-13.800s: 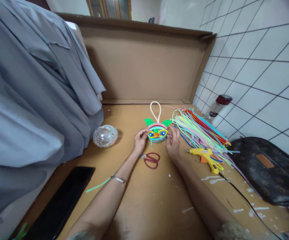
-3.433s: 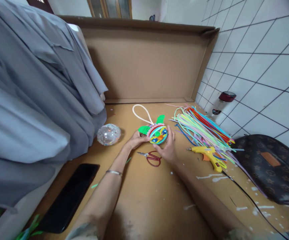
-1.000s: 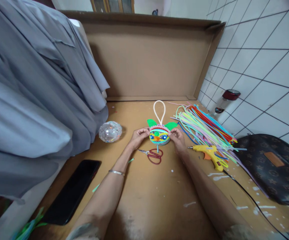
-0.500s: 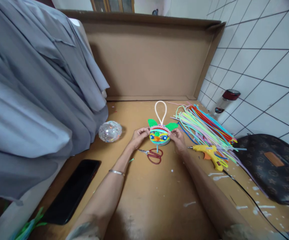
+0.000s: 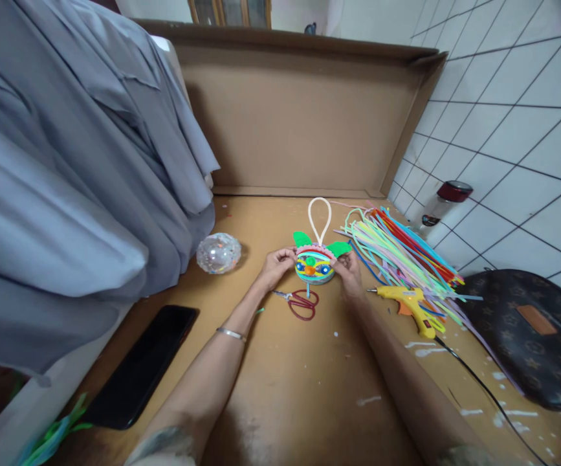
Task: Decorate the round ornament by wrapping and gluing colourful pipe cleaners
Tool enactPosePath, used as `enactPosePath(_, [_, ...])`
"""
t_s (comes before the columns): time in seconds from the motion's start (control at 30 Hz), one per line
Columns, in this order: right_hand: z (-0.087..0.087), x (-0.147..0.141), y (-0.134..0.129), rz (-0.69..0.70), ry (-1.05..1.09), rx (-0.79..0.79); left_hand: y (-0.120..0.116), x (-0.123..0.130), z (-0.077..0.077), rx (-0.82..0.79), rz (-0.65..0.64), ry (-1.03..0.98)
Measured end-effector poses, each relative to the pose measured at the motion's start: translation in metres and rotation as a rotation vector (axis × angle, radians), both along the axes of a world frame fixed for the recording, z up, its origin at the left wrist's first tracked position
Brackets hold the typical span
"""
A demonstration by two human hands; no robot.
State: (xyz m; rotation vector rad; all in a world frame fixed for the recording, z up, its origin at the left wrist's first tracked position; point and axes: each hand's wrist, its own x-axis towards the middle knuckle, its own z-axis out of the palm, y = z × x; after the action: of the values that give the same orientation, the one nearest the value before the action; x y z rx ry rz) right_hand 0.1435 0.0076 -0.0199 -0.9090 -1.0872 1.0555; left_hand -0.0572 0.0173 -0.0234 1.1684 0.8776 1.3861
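Note:
Between my two hands is a colourful craft lantern [image 5: 315,266] shaped like an animal face, with green ears, blue-and-white eyes, an orange nose and a scalloped pink band. A white loop [image 5: 319,221] rises from its top, and a short pale-blue strip hangs below. My left hand [image 5: 279,265] pinches its left edge, fingers closed. On the opposite edge, my right hand [image 5: 349,273] grips it with thumb and fingers. Red-handled scissors [image 5: 303,305] lie on the table just in front of it, their blades pointing left.
Left of my hands sits a clear speckled ball [image 5: 219,253], with a black phone [image 5: 142,367] nearer me. To the right are pipe cleaners [image 5: 396,249], a yellow glue gun [image 5: 409,303] with a cord, a bottle [image 5: 442,206] and a dark patterned bag [image 5: 527,330]. Cardboard [image 5: 304,116] stands behind.
The whole view has shifted slightly, so things appear a little further right. Both hands keep their hold on the lantern, which looks tilted slightly differently.

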Motion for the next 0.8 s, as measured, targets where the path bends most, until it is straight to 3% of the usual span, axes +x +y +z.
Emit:
enactPosePath(0.53, [0.0019, 0.0001, -0.0014, 0.020, 0.001, 0.007, 0.0001, 0.0040, 0.0021, 0.026, 0.050, 0.024])
enactPosePath(0.8, [0.0039, -0.0013, -0.0027, -0.068, 0.011, 0.040, 0.0008, 0.0073, 0.0028, 0.024, 0.068, 0.047])
